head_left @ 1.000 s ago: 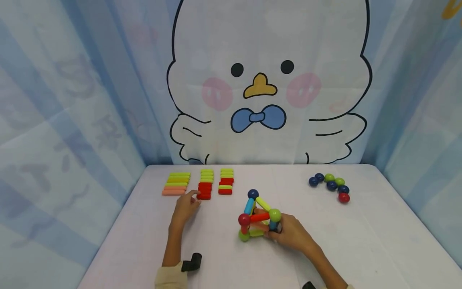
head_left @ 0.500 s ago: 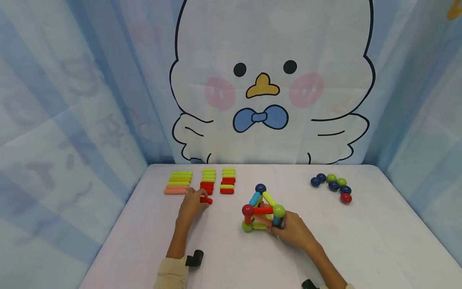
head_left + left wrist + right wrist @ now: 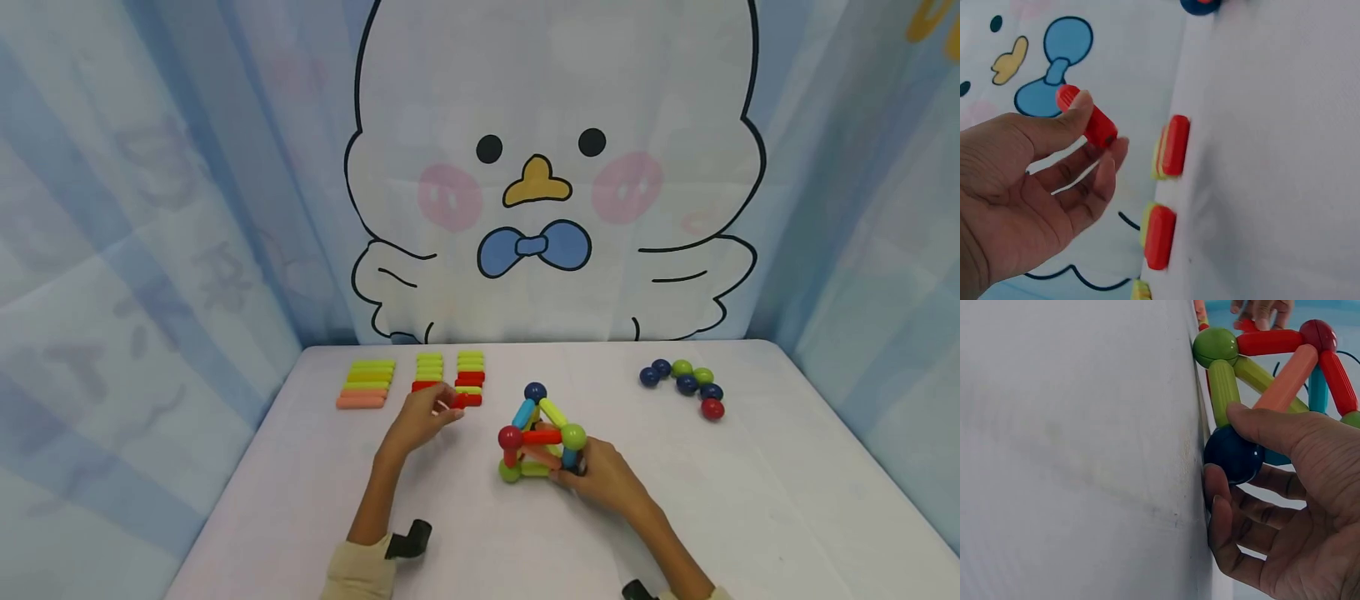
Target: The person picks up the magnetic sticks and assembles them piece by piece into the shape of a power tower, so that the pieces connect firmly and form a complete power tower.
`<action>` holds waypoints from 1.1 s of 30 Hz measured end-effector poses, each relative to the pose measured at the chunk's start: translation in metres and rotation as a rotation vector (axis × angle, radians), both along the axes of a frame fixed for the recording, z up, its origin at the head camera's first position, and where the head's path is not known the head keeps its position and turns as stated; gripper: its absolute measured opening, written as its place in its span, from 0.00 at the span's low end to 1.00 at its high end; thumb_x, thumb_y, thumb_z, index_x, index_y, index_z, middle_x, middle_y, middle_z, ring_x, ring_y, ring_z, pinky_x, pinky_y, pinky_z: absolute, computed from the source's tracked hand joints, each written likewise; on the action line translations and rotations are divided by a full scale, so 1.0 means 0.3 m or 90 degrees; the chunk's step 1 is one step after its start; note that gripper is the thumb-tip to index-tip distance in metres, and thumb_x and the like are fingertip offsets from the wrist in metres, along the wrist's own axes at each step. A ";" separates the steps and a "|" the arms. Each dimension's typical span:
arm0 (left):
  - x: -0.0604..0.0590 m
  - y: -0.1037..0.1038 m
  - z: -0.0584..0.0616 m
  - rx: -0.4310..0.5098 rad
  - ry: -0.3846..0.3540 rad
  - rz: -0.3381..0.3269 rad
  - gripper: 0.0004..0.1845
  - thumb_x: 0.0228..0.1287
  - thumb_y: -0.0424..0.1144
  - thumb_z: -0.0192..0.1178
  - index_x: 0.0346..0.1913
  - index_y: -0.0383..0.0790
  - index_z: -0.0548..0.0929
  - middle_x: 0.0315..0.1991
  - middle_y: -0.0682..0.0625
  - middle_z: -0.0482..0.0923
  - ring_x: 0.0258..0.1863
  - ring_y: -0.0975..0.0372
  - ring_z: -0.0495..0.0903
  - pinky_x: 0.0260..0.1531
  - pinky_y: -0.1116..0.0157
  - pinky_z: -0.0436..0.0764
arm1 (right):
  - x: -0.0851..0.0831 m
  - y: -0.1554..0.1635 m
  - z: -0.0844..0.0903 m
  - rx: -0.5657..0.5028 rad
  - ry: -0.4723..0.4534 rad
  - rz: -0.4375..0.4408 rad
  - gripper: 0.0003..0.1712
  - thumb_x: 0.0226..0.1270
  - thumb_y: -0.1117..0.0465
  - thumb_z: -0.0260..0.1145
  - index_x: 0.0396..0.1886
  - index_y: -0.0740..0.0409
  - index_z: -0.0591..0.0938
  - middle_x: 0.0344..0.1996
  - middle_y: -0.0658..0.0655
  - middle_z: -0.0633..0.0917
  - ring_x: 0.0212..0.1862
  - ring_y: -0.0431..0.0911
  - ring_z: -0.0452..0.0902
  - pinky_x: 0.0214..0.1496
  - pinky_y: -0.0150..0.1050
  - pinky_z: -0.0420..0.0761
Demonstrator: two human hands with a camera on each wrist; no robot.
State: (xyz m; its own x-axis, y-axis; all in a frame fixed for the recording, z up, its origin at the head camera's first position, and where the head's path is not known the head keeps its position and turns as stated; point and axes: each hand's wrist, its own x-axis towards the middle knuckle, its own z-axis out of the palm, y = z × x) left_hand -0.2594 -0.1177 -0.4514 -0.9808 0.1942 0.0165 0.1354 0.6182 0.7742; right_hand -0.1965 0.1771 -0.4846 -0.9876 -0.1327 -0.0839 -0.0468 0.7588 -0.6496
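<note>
Left hand (image 3: 420, 419) pinches a red stick (image 3: 1087, 122) — right hand (image 3: 603, 481) grips the ball-and-stick frame (image 3: 540, 435).

Rods (image 3: 420, 379) far left, frame (image 3: 542, 433) centre, balls (image 3: 686, 385) far right

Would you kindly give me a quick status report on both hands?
Left hand pinches red stick, lifted off table. Right hand grips ball-and-stick frame at its base. Nothing between them.

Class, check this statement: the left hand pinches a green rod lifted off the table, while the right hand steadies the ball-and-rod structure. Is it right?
Not quite: the rod pinched by the left hand is red, as the left wrist view shows. The right hand does steady the ball-and-rod structure.
</note>
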 end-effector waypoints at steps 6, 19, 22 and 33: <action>-0.006 0.111 0.094 0.149 0.040 -0.049 0.18 0.63 0.46 0.66 0.52 0.43 0.80 0.46 0.48 0.84 0.46 0.57 0.84 0.45 0.61 0.85 | -0.001 -0.005 -0.003 0.004 0.014 0.007 0.25 0.52 0.54 0.78 0.45 0.61 0.79 0.23 0.51 0.74 0.27 0.43 0.69 0.27 0.33 0.70; -0.053 0.283 0.148 0.115 0.093 -0.127 0.17 0.63 0.45 0.66 0.52 0.42 0.82 0.47 0.47 0.86 0.49 0.56 0.84 0.49 0.62 0.83 | 0.001 -0.012 -0.001 0.007 0.021 0.011 0.27 0.52 0.53 0.78 0.47 0.62 0.78 0.22 0.51 0.73 0.26 0.42 0.69 0.26 0.32 0.70; -0.060 0.299 0.143 0.097 0.092 -0.140 0.17 0.63 0.44 0.66 0.53 0.42 0.82 0.47 0.47 0.86 0.50 0.56 0.84 0.50 0.62 0.83 | 0.002 -0.014 0.000 0.014 0.025 0.009 0.27 0.52 0.54 0.78 0.46 0.62 0.78 0.21 0.51 0.72 0.26 0.42 0.68 0.25 0.32 0.68; -0.070 0.337 0.130 0.067 0.108 -0.139 0.16 0.65 0.45 0.64 0.53 0.44 0.82 0.49 0.47 0.86 0.51 0.56 0.84 0.51 0.60 0.83 | 0.012 -0.013 0.001 0.015 0.031 0.009 0.29 0.53 0.54 0.77 0.50 0.63 0.78 0.20 0.51 0.72 0.25 0.42 0.68 0.24 0.31 0.67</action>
